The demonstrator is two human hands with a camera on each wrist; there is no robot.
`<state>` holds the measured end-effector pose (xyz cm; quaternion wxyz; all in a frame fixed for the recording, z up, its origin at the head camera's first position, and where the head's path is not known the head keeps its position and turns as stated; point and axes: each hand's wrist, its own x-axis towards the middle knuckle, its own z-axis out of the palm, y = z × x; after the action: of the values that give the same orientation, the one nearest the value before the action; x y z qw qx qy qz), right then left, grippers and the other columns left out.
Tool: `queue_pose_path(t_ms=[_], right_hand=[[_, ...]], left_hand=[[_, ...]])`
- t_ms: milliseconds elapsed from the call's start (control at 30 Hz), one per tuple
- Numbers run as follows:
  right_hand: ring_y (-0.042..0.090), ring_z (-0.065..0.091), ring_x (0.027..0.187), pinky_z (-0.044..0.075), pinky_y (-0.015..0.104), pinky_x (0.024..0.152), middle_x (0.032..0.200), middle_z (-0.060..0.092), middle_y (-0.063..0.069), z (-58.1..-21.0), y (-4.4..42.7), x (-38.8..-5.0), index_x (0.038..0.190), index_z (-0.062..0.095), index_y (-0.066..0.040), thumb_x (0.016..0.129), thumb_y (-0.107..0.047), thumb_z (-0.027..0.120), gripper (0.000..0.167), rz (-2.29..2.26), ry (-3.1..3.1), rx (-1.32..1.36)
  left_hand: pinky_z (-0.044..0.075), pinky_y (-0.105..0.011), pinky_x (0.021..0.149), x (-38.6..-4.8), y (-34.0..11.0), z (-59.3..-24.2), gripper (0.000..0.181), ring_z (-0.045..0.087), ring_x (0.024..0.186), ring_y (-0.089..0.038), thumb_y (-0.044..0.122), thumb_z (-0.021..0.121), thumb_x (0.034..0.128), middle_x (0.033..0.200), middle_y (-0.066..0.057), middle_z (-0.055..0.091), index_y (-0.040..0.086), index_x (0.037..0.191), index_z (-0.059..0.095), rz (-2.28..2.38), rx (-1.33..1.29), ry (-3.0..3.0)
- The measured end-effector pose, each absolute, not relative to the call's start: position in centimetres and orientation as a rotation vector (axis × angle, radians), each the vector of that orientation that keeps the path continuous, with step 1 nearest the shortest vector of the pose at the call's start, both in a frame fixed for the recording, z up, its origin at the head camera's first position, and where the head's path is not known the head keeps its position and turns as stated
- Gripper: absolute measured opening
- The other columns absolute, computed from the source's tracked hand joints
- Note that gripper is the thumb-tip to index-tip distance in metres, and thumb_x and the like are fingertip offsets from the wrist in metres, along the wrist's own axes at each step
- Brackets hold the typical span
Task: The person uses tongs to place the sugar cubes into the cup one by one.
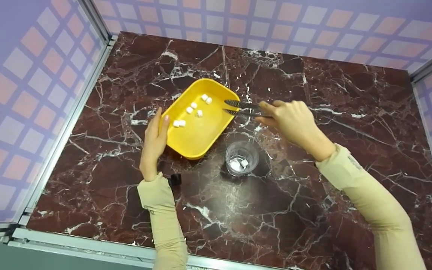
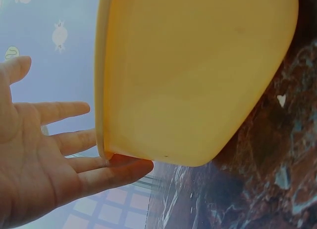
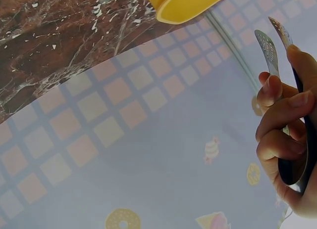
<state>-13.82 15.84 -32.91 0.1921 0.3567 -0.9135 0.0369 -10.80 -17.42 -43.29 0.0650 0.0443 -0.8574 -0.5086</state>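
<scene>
A yellow rectangular tub (image 1: 195,139) sits on the marble-patterned table, with several small white marshmallow-like pieces (image 1: 200,113) inside. My left hand (image 1: 154,140) touches the tub's left side; its fingers are extended against the rim in the left wrist view. In my right hand (image 1: 294,120) I hold dark metal tongs (image 1: 243,104), fingers curled round their arms. The perforated tong tips (image 3: 268,48) are apart with nothing between them, over the tub's right rim. A clear plastic cup (image 1: 254,153) stands right of the tub's near end, holding a few white pieces (image 1: 244,163).
White crumbs (image 1: 248,90) are scattered over the table (image 1: 351,150), mostly right of the tub. Checked purple panels (image 1: 306,22) stand along the back and sides. A metal rail (image 1: 88,248) runs along the near edge.
</scene>
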Motion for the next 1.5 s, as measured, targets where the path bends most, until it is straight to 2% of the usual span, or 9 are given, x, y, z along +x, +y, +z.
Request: queue_pose_path(t_ms=[400,633,900,1100,1500], right_hand=[[0.019,0.048,0.045,0.033,0.026,0.038,0.072,0.066,0.012,-33.1,11.8,-16.6,0.111,0.062,-0.011,0.084,-0.048,0.051,0.047,0.026,-2.738,0.983],[0.019,0.045,0.043,0.038,0.030,0.038,0.064,0.064,0.010,-34.5,9.7,-18.2,0.102,0.065,-0.010,0.084,-0.043,0.056,0.038,0.008,-2.748,1.025],[0.026,0.054,0.050,0.046,0.039,0.045,0.072,0.067,0.012,-35.8,8.3,-19.4,0.098,0.067,-0.011,0.081,-0.044,0.059,0.037,-0.058,-2.800,0.992],[0.027,0.056,0.054,0.049,0.040,0.048,0.070,0.065,0.012,-36.8,7.2,-19.8,0.085,0.065,-0.008,0.080,-0.046,0.059,0.039,-0.102,-2.833,0.989],[0.031,0.059,0.057,0.050,0.043,0.051,0.071,0.066,0.011,-38.9,5.8,-20.3,0.078,0.064,-0.007,0.077,-0.045,0.062,0.038,-0.116,-2.805,1.010]], left_hand=[[0.023,-0.041,0.111,-10.7,-17.6,-43.4,0.051,0.031,0.131,-0.031,0.030,0.037,0.0962,0.141,-0.017,0.034,0.006,0.140,0.027,-1.519,0.147,-2.581],[0.023,-0.041,0.111,-10.6,-17.6,-43.5,0.051,0.032,0.130,-0.031,0.030,0.037,0.0960,0.140,-0.018,0.035,0.007,0.140,0.027,-1.539,0.156,-2.562],[0.024,-0.042,0.111,-10.7,-17.7,-43.5,0.051,0.033,0.129,-0.032,0.031,0.038,0.0958,0.138,-0.018,0.037,0.007,0.140,0.028,-1.514,0.149,-2.569],[0.024,-0.042,0.110,-10.7,-17.6,-43.5,0.051,0.034,0.129,-0.032,0.032,0.037,0.0957,0.138,-0.018,0.038,0.008,0.140,0.028,-1.531,0.153,-2.566],[0.023,-0.041,0.111,-10.8,-17.5,-43.2,0.050,0.030,0.131,-0.031,0.030,0.036,0.0964,0.142,-0.017,0.033,0.006,0.140,0.028,-1.523,0.119,-2.579]])
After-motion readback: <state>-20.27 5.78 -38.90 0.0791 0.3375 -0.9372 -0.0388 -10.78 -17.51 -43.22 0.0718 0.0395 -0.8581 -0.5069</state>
